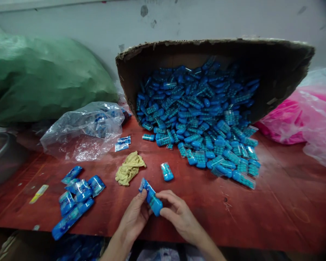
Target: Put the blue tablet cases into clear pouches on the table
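Both hands meet at the near edge of the desk, around the middle. Left hand (134, 215) and right hand (176, 214) pinch one blue packaged piece (151, 197) between fingertips; its long axis runs diagonally, upper end toward the far left, lower end toward the right hand. Both hands equally close, each closed on it.

Just beyond: single blue piece (167, 171) lying loose, and a crumpled yellowish cloth (129, 168) to its left. Near-left corner: small pile of wrapped blue packets (77, 197). Far side: tipped cardboard box (274, 69) spilling blue pieces (206, 127); clear plastic bag (84, 128) far left. Nothing stands between the hands and the spill.
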A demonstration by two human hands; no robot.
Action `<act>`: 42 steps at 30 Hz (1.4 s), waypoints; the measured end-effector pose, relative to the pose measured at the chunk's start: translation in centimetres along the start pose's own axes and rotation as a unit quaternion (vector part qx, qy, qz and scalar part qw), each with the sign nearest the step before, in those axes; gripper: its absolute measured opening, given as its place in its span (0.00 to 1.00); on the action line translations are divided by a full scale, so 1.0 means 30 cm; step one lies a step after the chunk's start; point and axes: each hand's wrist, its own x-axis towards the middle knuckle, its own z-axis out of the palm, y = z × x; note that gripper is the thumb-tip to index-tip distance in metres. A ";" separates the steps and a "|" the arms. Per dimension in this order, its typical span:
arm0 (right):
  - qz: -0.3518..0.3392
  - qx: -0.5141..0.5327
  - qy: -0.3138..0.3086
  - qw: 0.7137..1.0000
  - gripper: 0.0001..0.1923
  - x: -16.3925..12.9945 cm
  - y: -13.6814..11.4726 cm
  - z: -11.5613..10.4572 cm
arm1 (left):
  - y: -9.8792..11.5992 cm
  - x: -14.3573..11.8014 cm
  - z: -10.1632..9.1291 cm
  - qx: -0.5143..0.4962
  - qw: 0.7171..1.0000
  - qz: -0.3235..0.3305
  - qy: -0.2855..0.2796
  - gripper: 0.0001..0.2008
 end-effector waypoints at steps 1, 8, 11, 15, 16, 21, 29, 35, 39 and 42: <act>0.015 0.040 -0.025 0.999 0.18 -0.002 -0.007 -0.008 | 0.005 -0.002 -0.002 0.006 1.000 -0.011 -0.009 0.05; -0.021 -0.024 0.043 0.999 0.26 0.000 -0.002 -0.011 | 0.033 -0.012 0.023 0.012 0.999 -0.040 -0.030 0.07; -0.022 -0.033 0.033 0.999 0.26 0.001 0.004 -0.021 | 0.037 -0.012 0.013 0.001 0.996 -0.067 -0.058 0.08; -0.010 0.014 0.007 1.000 0.22 0.005 0.011 -0.041 | 0.017 -0.021 0.008 0.001 0.993 -0.069 -0.100 0.09; -0.003 0.032 0.008 0.999 0.22 0.006 0.014 -0.044 | 0.010 -0.024 0.011 0.000 0.991 -0.067 -0.112 0.09; 0.010 0.111 0.016 0.994 0.22 0.009 0.035 -0.048 | -0.015 -0.027 0.023 -0.028 0.989 -0.064 -0.128 0.08; 0.003 0.053 0.004 0.999 0.23 0.007 0.021 -0.056 | -0.015 -0.036 0.029 -0.052 0.986 -0.077 -0.141 0.09; 0.015 0.101 -0.026 0.994 0.24 0.002 0.034 -0.065 | -0.041 -0.042 0.038 -0.059 0.988 -0.064 -0.128 0.09; 0.016 0.063 -0.015 0.998 0.24 -0.005 0.041 -0.060 | -0.055 -0.055 0.057 -0.040 0.993 -0.044 -0.101 0.09; -0.009 -0.011 0.015 1.000 0.24 -0.011 0.058 -0.049 | -0.067 -0.064 0.071 -0.030 0.997 -0.027 -0.071 0.10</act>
